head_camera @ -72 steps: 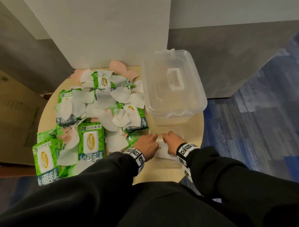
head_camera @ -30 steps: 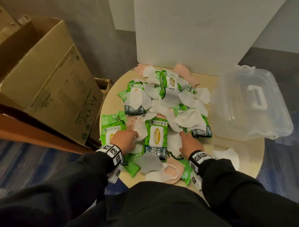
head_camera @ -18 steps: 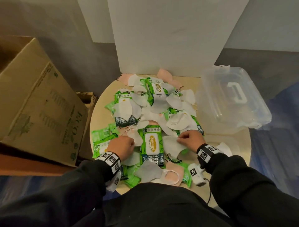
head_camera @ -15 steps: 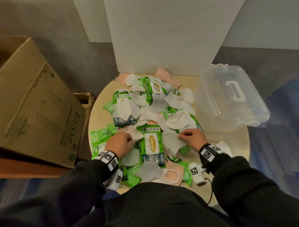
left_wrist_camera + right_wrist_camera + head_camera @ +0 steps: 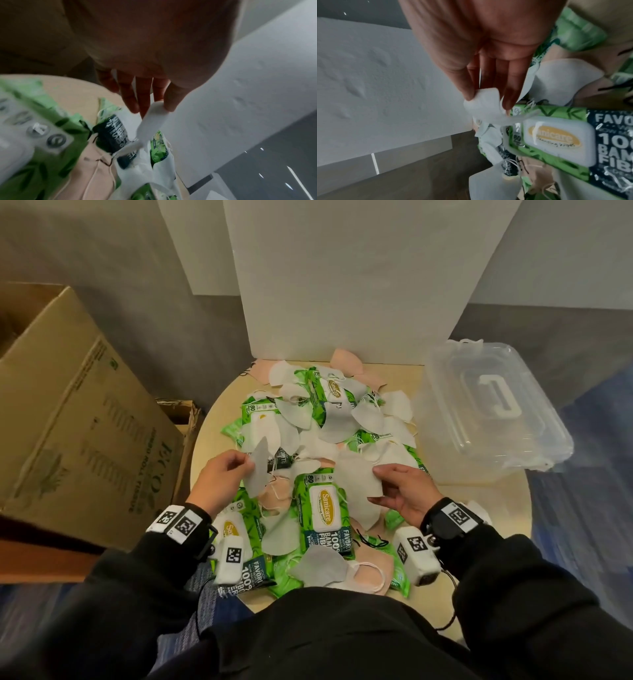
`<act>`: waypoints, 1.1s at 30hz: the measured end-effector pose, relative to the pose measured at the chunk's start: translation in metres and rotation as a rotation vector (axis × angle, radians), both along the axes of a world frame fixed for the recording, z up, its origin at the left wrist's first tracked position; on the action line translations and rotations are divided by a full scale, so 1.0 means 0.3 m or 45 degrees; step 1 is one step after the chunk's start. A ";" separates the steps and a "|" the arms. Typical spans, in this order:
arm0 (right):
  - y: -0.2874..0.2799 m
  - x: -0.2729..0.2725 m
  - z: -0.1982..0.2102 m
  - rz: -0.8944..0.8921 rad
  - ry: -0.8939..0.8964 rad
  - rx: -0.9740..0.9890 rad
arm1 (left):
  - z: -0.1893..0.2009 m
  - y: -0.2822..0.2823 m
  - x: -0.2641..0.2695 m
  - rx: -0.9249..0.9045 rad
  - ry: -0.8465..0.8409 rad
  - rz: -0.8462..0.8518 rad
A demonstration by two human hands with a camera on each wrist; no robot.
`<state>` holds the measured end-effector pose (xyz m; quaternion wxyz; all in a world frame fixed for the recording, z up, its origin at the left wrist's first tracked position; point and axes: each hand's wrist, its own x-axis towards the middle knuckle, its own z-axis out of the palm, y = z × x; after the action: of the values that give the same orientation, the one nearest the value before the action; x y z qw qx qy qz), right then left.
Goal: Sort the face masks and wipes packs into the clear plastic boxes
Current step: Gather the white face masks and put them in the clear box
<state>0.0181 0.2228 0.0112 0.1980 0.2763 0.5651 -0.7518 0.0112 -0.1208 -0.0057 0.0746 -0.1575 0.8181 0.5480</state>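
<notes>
A heap of white, grey and pink face masks and green wipes packs point(image 5: 322, 505) covers the round table point(image 5: 479, 501). My left hand point(image 5: 222, 477) is raised over the heap's left side and pinches a white mask point(image 5: 258, 470) by its edge; the left wrist view shows that mask point(image 5: 152, 119) between thumb and fingers. On the right, my right hand point(image 5: 400, 491) pinches another white mask point(image 5: 356, 477), also seen as the mask point(image 5: 481, 104) in the right wrist view above a wipes pack point(image 5: 556, 139). A clear plastic box point(image 5: 486, 409) with its lid on stands at the table's right.
A large cardboard box point(image 5: 75, 412) stands left of the table. A white board point(image 5: 342, 278) rises behind the heap. Another white mask point(image 5: 479, 508) lies near the right wrist, at the table's right front. Blue carpet lies to the right.
Both hands have risen off the heap, each lifting a white mask that it was pressing or grasping half a second ago. Earlier still, the view swung left from the box.
</notes>
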 end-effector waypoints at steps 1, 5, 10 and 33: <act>-0.006 -0.005 0.015 -0.008 -0.001 -0.029 | 0.017 0.003 0.002 -0.049 0.001 -0.052; -0.023 -0.021 0.065 0.052 0.065 -0.074 | 0.143 0.046 0.017 0.163 0.050 -0.125; -0.054 -0.015 0.096 0.141 0.049 -0.042 | 0.256 0.105 0.026 -0.031 0.110 -0.798; -0.161 0.038 0.121 0.137 -0.050 -0.371 | 0.179 0.345 0.107 -0.169 0.275 -0.702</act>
<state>0.0295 0.1745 0.0475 0.2872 0.2285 0.4599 -0.8086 0.0432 -0.0173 0.0481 0.1225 0.1252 0.8673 0.4660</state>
